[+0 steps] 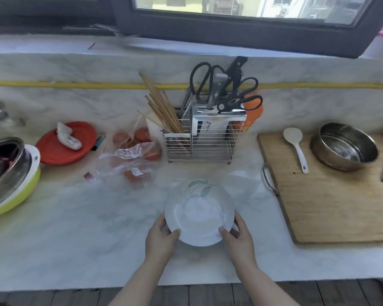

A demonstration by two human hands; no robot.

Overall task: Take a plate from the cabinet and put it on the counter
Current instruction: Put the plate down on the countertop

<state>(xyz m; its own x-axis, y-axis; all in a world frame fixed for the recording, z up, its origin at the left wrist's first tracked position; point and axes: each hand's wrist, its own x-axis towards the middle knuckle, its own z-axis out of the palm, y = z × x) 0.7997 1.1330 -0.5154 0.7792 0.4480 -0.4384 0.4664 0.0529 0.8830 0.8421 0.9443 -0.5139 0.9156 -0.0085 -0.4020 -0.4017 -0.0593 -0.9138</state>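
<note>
On the marble counter [75,228], 2 hands, left hand [161,237] and right hand [239,236], grasp the white plate [199,215] by its near rim.

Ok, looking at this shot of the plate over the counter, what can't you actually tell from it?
All in the head view:
- Whether the plate touches the counter: seen from above, its underside is hidden.
- The fingers of the left hand and right hand: under the rim.
- The cabinet: outside the frame.
- The writing on the knife rack label: too small.
- The dark object at the right edge: cut off.
</note>
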